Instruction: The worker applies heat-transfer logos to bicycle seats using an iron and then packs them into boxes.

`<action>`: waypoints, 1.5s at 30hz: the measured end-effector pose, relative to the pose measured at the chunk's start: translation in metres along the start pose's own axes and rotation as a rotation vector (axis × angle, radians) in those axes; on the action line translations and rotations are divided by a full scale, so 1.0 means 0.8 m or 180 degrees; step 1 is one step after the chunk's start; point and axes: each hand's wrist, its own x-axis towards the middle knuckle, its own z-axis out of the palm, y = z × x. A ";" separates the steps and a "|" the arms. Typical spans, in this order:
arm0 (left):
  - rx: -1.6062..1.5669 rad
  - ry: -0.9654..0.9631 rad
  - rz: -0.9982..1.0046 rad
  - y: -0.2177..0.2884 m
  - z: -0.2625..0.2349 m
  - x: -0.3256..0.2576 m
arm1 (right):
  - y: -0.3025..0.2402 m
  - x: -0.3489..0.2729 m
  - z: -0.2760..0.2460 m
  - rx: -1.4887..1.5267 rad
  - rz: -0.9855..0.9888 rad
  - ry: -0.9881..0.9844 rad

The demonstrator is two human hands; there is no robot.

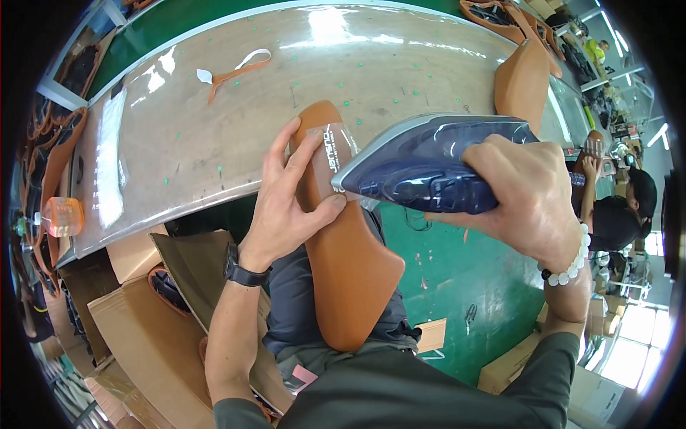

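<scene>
My right hand (532, 193) grips the handle of a dark blue clothes iron (421, 168). The iron's tip presses on a clear printed film strip (334, 154) lying on a long brown leather piece (350, 272). The leather piece runs from the workbench edge down over my lap. My left hand (289, 196) lies flat on the leather beside the film, fingers spread and thumb near the iron's tip, holding the piece in place. A black watch is on my left wrist and a white bead bracelet on my right.
The workbench (214, 121) has a glossy clear cover; a small brown strap with white ends (236, 71) lies on it. More brown leather parts (522, 82) stand at the far right. Cardboard boxes (157, 336) sit at lower left. Another person (622, 207) works at the right.
</scene>
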 end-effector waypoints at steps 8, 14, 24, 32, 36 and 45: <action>-0.0107 0.0039 -0.0010 0.000 -0.002 0.002 | -0.006 0.023 -0.002 -0.0303 -0.0340 -0.0409; -0.0093 0.0022 0.0006 -0.002 -0.003 0.002 | -0.011 0.028 -0.003 -0.0350 -0.0450 -0.0589; -0.0075 0.0012 -0.0034 -0.002 -0.002 0.001 | -0.008 0.036 0.005 -0.0389 -0.0447 -0.0466; -0.0062 0.0007 0.0031 -0.001 -0.001 0.002 | -0.003 0.048 0.001 -0.0485 -0.0323 -0.0598; -0.0005 -0.0034 0.0000 0.002 -0.001 0.002 | -0.002 0.054 -0.001 -0.0587 -0.0235 -0.0648; -0.0018 -0.0036 0.0038 0.000 -0.002 0.003 | 0.003 0.071 -0.004 -0.0617 -0.0165 -0.0553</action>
